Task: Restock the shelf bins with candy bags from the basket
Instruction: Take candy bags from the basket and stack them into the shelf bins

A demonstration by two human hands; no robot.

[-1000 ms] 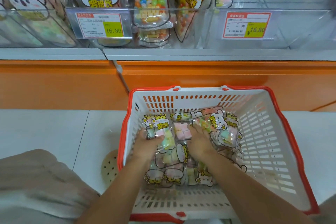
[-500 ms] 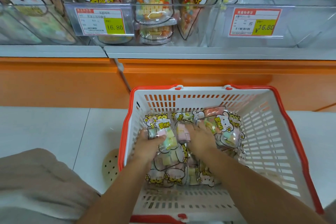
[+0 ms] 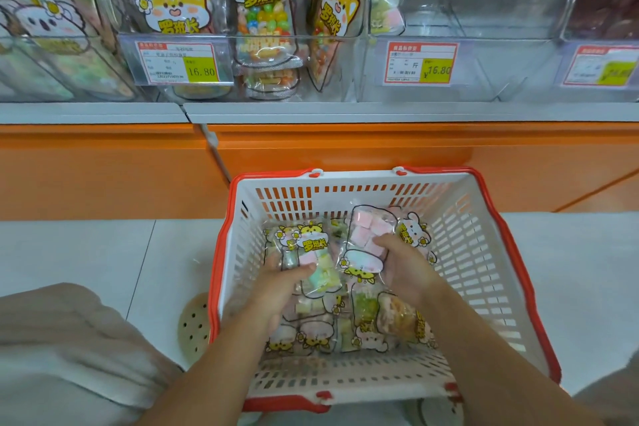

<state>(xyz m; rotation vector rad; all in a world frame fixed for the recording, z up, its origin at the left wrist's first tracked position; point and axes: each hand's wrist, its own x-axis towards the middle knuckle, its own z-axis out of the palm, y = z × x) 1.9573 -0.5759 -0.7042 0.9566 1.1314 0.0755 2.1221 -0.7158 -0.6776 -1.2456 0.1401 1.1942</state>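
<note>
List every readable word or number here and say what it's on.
"16.80": left price tag.
"¥16.80" and "斤": middle price tag.
"罗班长": shelf bags and the basket bag the left hand holds.
Right price tag and the tags' small print: too blurred.

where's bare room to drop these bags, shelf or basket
Free: the clear bin, bare except one marshmallow bag at its left wall; a strip of the basket beside its right wall. Crowded: the bin left of it, packed with upright bags, and the basket's centre, where left hand grips a pastel bag, right hand a pink bag.
</note>
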